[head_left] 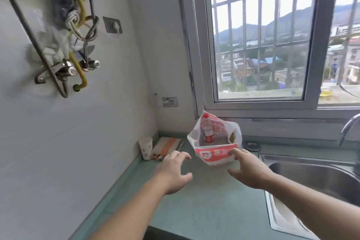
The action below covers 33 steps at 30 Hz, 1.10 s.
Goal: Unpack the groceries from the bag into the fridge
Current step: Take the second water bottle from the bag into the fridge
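The bag [214, 150] stands open on the green counter [204, 200], under the window [259, 45] and just left of the sink [315, 179]. A red-labelled bottle [208, 132] stands upright inside it. Both hands reach toward it with fingers spread and nothing held. The right hand [248, 171] is at the bag's near right corner, fingertips at its rim; contact is unclear. The left hand [173, 171] hovers to the bag's left, apart from it, near a paper cup [145, 147].

Bare desk [204, 200] in front of the bag [214, 154]; paper cup [145, 148] crowds the left, sink [315, 179] drops off right, window ledge behind.
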Available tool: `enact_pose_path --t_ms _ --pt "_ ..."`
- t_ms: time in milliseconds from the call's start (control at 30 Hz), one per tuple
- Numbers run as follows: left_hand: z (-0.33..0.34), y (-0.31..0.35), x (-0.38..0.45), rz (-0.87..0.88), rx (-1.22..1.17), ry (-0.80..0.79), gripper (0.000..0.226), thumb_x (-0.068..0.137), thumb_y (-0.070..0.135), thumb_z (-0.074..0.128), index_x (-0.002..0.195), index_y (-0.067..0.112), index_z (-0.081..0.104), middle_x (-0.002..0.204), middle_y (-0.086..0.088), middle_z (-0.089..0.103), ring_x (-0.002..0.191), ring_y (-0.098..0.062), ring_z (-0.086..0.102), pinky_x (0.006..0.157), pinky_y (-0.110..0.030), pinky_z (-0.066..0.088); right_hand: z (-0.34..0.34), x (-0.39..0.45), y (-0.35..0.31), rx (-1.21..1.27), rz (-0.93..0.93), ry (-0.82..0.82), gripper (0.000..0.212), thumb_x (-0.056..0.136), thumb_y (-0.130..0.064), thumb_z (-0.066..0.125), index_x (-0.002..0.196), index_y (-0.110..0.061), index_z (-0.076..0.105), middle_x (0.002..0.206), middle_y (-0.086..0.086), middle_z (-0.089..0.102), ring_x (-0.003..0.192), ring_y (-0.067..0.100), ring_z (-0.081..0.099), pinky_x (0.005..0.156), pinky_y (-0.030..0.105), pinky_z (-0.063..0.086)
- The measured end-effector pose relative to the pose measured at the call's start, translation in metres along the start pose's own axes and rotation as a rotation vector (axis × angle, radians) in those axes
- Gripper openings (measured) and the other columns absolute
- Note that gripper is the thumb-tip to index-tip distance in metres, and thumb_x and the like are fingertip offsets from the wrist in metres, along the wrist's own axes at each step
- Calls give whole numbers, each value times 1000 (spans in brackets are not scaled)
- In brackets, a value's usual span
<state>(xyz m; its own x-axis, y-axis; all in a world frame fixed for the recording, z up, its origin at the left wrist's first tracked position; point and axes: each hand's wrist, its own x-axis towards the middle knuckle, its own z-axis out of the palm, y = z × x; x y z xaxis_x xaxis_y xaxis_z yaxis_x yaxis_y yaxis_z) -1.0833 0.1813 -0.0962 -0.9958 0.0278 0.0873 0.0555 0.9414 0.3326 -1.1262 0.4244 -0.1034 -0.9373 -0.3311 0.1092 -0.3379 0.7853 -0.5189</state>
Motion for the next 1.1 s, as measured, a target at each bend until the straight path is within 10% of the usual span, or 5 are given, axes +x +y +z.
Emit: enact_pose_path --t_ms 433,767,1100 --pt "76 -70 265 153 -242 -183 46 85 36 59 129 27 51 134 6 54 118 -14 53 99 -33 46 59 198 41 -197 177 -3 35 86 -38 56 119 -26 55 111 -7 58 99 14 59 84 32 51" --pt "125 -98 350 282 -261 -277 40 97 19 42 136 24 48 144 4 49 125 -19 52 101 -39 45 102 270 62 -324 204 -59 36 98 -25 45 134 -21 50 136 -6 53 120 14 52 100 28 45" --pt "176 -109 381 400 404 -413 34 88 16 54 122 17 52 116 -6 65 107 -30 60 97 -39 35 144 292 122 -296 366 -320 29 93 -19 35 107 -20 60 101 1 65 90 25 62 70 34 50"
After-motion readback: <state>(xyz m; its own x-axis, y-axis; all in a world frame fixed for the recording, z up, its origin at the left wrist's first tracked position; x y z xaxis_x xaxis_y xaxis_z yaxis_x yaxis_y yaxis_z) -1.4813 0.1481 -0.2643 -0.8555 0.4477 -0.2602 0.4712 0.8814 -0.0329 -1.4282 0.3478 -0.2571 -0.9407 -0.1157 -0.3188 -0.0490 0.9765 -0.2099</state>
